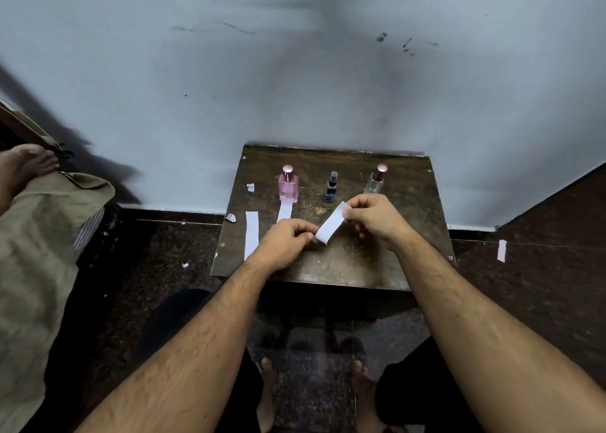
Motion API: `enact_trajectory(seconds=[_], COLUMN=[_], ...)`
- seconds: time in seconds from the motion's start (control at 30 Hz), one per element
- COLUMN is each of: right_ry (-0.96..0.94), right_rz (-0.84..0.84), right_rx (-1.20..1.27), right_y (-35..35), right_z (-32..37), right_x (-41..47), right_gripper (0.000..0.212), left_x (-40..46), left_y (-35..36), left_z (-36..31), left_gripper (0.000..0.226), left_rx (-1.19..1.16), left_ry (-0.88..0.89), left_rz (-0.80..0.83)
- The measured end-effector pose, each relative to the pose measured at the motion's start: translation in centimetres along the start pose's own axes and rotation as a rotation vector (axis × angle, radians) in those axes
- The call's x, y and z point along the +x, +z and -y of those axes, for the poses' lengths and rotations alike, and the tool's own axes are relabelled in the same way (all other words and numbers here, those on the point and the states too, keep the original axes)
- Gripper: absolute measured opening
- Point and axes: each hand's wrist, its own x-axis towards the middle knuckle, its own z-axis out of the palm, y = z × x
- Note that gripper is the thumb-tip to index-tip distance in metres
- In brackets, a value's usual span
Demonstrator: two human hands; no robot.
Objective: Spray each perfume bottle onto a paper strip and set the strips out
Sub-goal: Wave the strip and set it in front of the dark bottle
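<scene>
Paper strip pinched between both hands' grips.

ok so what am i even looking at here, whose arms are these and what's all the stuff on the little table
This is one picture from a camera worn on a person's head, looking down at their own bare arms. The left hand and right hand hold a paper strip between them, one end each. On the small table stand three bottles: pink, blue and clear. Two more strips lie there: one flat, one just in front of the pink bottle. Another strip is on the floor.
</scene>
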Motion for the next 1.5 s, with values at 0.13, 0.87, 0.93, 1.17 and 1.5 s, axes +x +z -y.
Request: enact_trajectory(seconds=[0.13,0.87,0.93,1.17,1.5], right_ry=[-0.04,-0.36,-0.371,-0.37,-0.378], right_rz=[-0.032,-0.223,-0.227,-0.222,-0.222], right_rx=[-0.099,-0.833,-0.829,-0.707,-0.586], right_y=[0.4,2.6,2.6,2.7,2.3], right_z=[-0.6,-1.1,-1.1,-1.6,-2.0], right_x=[1.2,2.8,2.7,2.8,3.1], right_gripper=[0.005,0.017,0.018,0.014,0.02], left_x=[0.4,1.4,1.7,3.4,4.8], left_y=[0.0,0.2,0.4,1.3,1.2], left_z=[0.5,-0.1,-0.4,-2.0,-2.4], left_gripper=[0.026,0.009,0.014,0.03,0.029], left_rx=[-0.042,0.22,0.264,0.581,0.725], left_ry=[-0.025,-0.143,-0.067,0.095,0.109], left_rz=[0.019,-0.162,-0.229,-0.165,-0.088])
